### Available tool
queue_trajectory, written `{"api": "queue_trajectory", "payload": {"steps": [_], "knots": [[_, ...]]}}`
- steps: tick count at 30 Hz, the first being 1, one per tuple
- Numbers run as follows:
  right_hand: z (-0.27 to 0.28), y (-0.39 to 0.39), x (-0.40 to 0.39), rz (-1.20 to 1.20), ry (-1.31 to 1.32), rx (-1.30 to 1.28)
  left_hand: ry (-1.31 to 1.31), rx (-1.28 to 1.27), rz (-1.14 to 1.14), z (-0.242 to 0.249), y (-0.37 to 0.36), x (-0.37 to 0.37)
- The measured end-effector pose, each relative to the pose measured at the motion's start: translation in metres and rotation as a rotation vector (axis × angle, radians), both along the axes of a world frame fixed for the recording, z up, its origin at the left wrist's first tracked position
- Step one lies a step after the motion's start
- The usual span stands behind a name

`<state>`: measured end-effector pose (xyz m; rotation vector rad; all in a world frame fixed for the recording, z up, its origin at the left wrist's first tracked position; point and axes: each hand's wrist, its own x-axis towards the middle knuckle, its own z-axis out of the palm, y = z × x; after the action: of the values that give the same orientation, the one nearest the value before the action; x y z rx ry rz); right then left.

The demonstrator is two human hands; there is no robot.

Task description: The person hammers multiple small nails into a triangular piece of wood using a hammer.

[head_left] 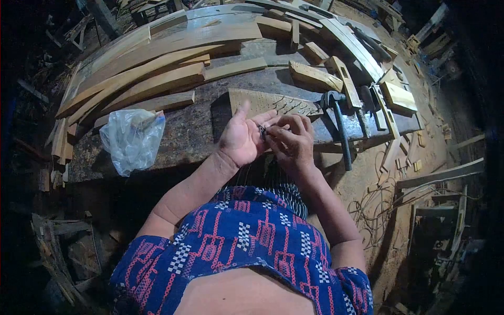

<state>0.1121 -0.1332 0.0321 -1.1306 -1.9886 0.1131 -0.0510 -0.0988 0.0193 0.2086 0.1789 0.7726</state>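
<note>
My left hand (242,137) is palm up, its thumb raised and its fingers stretched toward my right hand. Small dark pieces (262,131), too small to name, lie at its fingers. Over them, my right hand (292,139) is closed in a pinch at these pieces. Just beyond both hands a flat wooden board (247,100) lies on the workbench (184,139). Several small dark marks or pieces are scattered along the board's right part. A dark metal clamp (341,123) stands at the bench edge, right of my right hand.
A clear plastic bag (134,140) sits at the bench's front left. Long curved wooden pieces (152,86) are stacked behind it. Several cut blocks (315,76) lie at the back right, near a pale notched piece (399,97). Wood scraps cover the floor to the right.
</note>
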Motion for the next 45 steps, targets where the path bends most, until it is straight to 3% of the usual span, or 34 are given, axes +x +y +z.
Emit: {"api": "queue_trajectory", "payload": {"steps": [8, 12, 14, 17, 19, 20, 22, 32, 37, 40, 45], "knots": [[-0.001, -0.002, 0.0, -0.029, 0.024, 0.132, -0.08, -0.032, -0.03, 0.004, -0.003, 0.005], [0.004, -0.003, -0.001, -0.039, 0.087, 0.088, -0.021, -0.012, -0.031, 0.003, -0.004, 0.008], [0.012, -0.005, -0.001, -0.07, 0.244, -0.017, -0.008, -0.004, -0.028, 0.005, -0.005, 0.01], [0.009, 0.001, 0.007, -0.115, 0.261, -0.02, 0.176, -0.15, 0.079, 0.012, -0.007, 0.011], [0.01, 0.002, 0.01, -0.148, 0.258, -0.024, 0.464, 0.068, 0.043, 0.004, -0.004, 0.005], [0.01, 0.001, 0.01, -0.149, 0.258, -0.016, 0.464, 0.076, 0.043, 0.001, -0.004, 0.007], [0.005, -0.001, 0.012, -0.18, 0.213, -0.104, 0.828, 0.414, 0.122, 0.001, -0.008, 0.01], [-0.007, 0.001, 0.009, -0.187, 0.176, -0.148, 1.056, 0.863, 0.228, 0.003, -0.01, 0.013], [-0.006, 0.004, 0.011, -0.164, 0.164, -0.143, 1.13, 0.954, 0.29, -0.002, -0.002, 0.014], [-0.002, 0.008, 0.024, -0.087, 0.306, -0.232, 1.227, 1.0, 0.387, 0.007, 0.022, 0.01], [-0.002, 0.024, 0.074, -0.418, 0.119, -0.116, 1.344, 1.069, 0.502, -0.006, 0.09, 0.002]]}}
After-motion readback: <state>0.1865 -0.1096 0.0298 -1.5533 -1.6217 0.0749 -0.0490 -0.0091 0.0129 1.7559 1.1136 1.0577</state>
